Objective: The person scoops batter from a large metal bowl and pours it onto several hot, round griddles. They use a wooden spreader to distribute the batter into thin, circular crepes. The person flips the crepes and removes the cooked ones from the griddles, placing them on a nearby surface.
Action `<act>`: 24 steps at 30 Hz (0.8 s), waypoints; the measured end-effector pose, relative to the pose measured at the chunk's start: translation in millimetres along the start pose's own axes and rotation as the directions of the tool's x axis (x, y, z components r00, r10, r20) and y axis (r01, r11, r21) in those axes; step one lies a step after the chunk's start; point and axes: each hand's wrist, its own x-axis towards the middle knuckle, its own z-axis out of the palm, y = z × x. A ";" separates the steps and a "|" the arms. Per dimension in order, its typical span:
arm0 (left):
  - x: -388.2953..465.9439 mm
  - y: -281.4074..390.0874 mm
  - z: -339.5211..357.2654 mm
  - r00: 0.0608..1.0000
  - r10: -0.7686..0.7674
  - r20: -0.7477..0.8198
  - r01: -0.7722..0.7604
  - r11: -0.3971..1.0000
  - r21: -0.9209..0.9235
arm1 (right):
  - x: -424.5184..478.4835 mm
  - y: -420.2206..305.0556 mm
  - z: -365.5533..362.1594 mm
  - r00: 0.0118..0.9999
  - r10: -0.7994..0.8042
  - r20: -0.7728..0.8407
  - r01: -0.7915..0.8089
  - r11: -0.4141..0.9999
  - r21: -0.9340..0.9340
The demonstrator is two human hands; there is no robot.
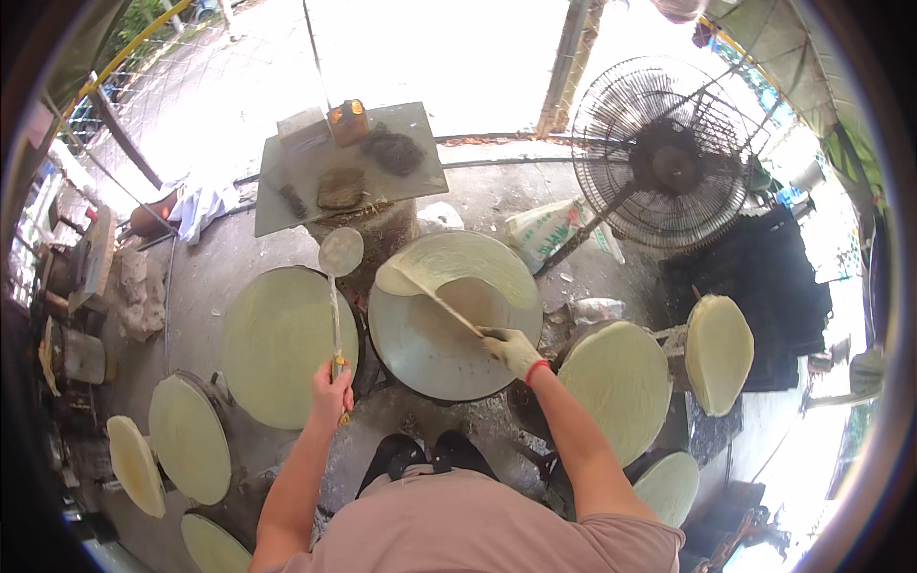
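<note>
In the middle lies a round metal griddle [444, 365]; its far half bears a thin pale-green sheet of dough or batter [466, 254] with a curved inner edge. My right hand [510, 349], in a light work glove with a red band at the wrist, grips a thin stick-like tool [448, 306]. The tool slants across the plate, its far end at the sheet's left part. My bare left hand [332, 392] holds the handle of a long tool with a round flat head [341, 252]. That head is raised near the griddle's left side. Beside it, a second round plate [286, 351] is covered in pale green.
More pale-green-covered rounds stand at left [190, 440] and right [616, 390]. Beyond the griddle is a board [423, 172] with a dark fibrous clump [392, 152] and a brown block [341, 188]. A large fan [666, 154] and a printed sack [548, 233] stand at right.
</note>
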 end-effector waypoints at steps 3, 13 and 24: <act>-12.5 -18.3 2.8 0.999 0.004 -0.043 -0.003 1.000 0.023 | 21.1 3.7 -26.4 0.995 -0.014 -0.097 0.020 0.998 0.059; -55.8 -38.8 33.0 0.978 0.032 -0.208 0.001 0.987 0.159 | 33.3 -23.3 -48.4 0.951 0.300 0.079 -0.301 0.954 0.007; -96.9 -100.9 53.2 0.961 0.209 -0.184 0.004 0.650 0.760 | 34.8 25.5 -109.2 0.872 0.420 0.250 -0.355 0.896 -0.265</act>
